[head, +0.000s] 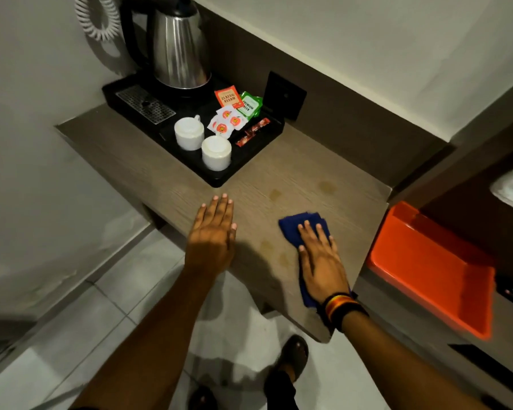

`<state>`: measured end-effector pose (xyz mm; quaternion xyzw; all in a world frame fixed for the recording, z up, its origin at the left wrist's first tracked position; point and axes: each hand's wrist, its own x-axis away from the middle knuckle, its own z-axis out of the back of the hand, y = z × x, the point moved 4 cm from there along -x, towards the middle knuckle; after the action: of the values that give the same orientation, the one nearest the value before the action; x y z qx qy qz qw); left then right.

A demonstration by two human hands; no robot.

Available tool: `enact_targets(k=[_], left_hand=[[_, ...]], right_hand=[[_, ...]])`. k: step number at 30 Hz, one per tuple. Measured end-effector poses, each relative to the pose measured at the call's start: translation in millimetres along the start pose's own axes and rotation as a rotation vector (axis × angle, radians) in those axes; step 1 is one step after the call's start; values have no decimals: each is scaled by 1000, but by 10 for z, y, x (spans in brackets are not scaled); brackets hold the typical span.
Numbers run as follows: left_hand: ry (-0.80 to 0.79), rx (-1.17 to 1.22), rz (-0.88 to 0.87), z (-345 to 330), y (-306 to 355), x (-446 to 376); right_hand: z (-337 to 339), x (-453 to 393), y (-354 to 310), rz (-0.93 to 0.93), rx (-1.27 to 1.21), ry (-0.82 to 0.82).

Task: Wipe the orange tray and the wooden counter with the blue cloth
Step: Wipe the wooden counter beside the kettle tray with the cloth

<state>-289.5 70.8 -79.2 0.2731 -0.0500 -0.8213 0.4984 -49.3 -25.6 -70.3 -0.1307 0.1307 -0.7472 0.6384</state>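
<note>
The blue cloth [301, 224] lies flat on the wooden counter [279, 179], near its front right part. My right hand [320, 261] presses down on the cloth with fingers spread, covering most of it. My left hand [212, 235] rests flat and open on the counter's front edge, holding nothing, about a hand's width left of the cloth. Faint yellowish stains mark the wood between and beyond the hands. The orange tray [430, 267] sits empty on a lower surface to the right of the counter.
A black tray [249, 161] at the counter's back left carries a steel kettle [178, 45], two upturned white cups [202, 146] and several tea sachets [234, 113]. A black wall socket [285, 94] sits behind it. Tiled floor and my sandalled foot [293, 356] lie below.
</note>
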Motion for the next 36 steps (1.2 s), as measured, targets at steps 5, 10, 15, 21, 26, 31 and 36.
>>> enact_targets(k=[5,10,15,21,26,31,36], left_hand=[[-2,-50,23,-32,-2,-8],[108,-79,-20,-17,15,36],[67,-60,-18,43,78,-6],[-314,-54,128,-140,-64,-142],[-330,-84,124,-139,-42,-126],[-377,-89,112,-91,-26,-124],[-376,-108,123,-113,-34,-132]], right_hand=[[72,-722,75,-141,-83,77],[26,-962,-324,-44,-127,15],[-122,49,-333,173,-26,-116],[49,-452,-147,-47,-11,-2],[-209,-264,-502,100,45,-67],[-62,259,-153,233,37,-135],[-2,-308,-289,30,0,-36]])
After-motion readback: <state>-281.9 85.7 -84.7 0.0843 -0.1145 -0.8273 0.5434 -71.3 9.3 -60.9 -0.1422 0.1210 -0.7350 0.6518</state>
